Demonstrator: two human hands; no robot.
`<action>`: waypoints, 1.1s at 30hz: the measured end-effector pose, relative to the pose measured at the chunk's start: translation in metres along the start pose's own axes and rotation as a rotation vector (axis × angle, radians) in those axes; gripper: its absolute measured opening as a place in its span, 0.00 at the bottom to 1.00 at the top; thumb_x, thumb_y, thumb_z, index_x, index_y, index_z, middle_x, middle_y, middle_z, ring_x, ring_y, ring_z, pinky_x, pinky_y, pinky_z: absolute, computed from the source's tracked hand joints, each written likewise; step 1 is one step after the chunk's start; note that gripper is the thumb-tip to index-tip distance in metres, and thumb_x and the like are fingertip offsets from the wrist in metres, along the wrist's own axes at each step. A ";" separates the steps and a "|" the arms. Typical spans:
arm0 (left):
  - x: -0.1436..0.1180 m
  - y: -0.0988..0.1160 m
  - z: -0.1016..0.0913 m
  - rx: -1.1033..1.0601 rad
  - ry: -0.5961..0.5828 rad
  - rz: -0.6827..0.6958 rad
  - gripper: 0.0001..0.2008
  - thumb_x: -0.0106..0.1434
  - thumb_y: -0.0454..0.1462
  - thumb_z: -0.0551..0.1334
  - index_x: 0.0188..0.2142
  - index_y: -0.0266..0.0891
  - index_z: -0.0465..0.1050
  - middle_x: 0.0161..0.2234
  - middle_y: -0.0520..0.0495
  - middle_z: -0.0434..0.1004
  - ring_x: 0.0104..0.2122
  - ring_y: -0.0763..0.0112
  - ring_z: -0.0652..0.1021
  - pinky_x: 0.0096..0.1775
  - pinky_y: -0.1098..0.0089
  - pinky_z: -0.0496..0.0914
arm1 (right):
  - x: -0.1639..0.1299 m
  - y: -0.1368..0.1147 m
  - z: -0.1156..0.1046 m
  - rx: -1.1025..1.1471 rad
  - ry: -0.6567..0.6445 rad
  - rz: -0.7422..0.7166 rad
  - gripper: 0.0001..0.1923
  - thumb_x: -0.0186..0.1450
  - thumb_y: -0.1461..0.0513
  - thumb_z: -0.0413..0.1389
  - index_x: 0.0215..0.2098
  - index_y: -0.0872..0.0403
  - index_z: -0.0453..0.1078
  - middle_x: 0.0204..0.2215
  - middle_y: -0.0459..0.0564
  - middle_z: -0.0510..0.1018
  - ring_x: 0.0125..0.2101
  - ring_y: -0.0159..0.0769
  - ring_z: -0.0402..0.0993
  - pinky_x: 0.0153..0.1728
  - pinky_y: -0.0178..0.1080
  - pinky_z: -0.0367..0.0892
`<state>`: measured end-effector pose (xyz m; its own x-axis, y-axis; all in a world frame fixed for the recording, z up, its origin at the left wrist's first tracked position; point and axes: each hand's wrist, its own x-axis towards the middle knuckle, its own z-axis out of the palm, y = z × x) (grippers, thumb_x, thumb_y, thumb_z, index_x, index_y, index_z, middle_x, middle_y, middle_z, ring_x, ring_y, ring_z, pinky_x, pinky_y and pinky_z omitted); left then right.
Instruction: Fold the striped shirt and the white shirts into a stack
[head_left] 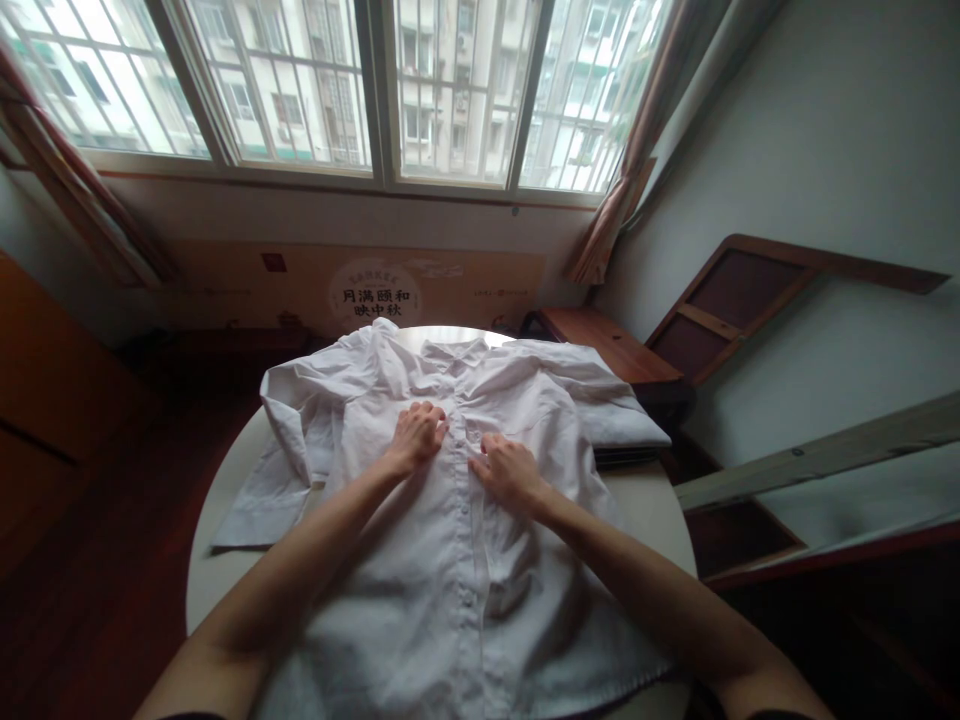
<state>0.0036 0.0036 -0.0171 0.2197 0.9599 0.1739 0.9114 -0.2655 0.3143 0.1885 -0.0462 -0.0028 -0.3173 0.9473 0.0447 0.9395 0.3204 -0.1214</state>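
A white button-up shirt (405, 560) lies front side up, its collar toward the window and its sleeves out to both sides. The buttoned strip runs down its middle. My left hand (418, 436) is on the shirt just left of this strip, fingers curled in on the cloth. Across the strip and slightly lower, my right hand (511, 472) has its fingers bent at the strip's edge, gripping the fabric. Loose creases spread from the upper chest and below my right hand. My fingers partly hide the cloth they touch.
The shirt covers much of a round pale table (217, 580). Dark folded items (630, 455) show under the right sleeve. Behind are a wooden bench (600, 340), a printed cardboard panel (465, 285) and a barred window (457, 90). A wooden rail (825, 455) stands at right.
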 end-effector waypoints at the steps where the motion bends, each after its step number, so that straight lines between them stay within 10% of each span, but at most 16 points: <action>1: -0.004 0.004 -0.001 -0.055 -0.041 0.015 0.14 0.64 0.42 0.55 0.42 0.38 0.74 0.42 0.42 0.76 0.45 0.61 0.73 0.47 0.65 0.64 | -0.001 -0.001 0.001 -0.008 0.007 0.016 0.13 0.66 0.55 0.49 0.42 0.55 0.66 0.39 0.54 0.76 0.37 0.41 0.74 0.35 0.37 0.63; 17: -0.012 0.040 0.005 -0.067 -0.114 -0.190 0.10 0.62 0.41 0.56 0.36 0.40 0.75 0.37 0.44 0.78 0.40 0.62 0.76 0.44 0.65 0.63 | 0.033 -0.016 -0.006 -0.170 -0.089 -0.075 0.15 0.65 0.71 0.45 0.39 0.61 0.74 0.38 0.62 0.78 0.39 0.43 0.75 0.37 0.37 0.66; 33: -0.017 0.035 0.016 -0.203 -0.024 -0.181 0.11 0.65 0.40 0.54 0.36 0.41 0.74 0.37 0.45 0.79 0.40 0.63 0.76 0.44 0.65 0.63 | 0.035 -0.011 0.010 0.500 0.132 0.237 0.11 0.64 0.59 0.53 0.37 0.52 0.77 0.36 0.49 0.81 0.38 0.36 0.75 0.39 0.33 0.64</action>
<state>0.0377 -0.0205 -0.0242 0.0700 0.9946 0.0764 0.8487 -0.0997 0.5194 0.1654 -0.0163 -0.0100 -0.0562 0.9953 0.0788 0.7971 0.0923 -0.5967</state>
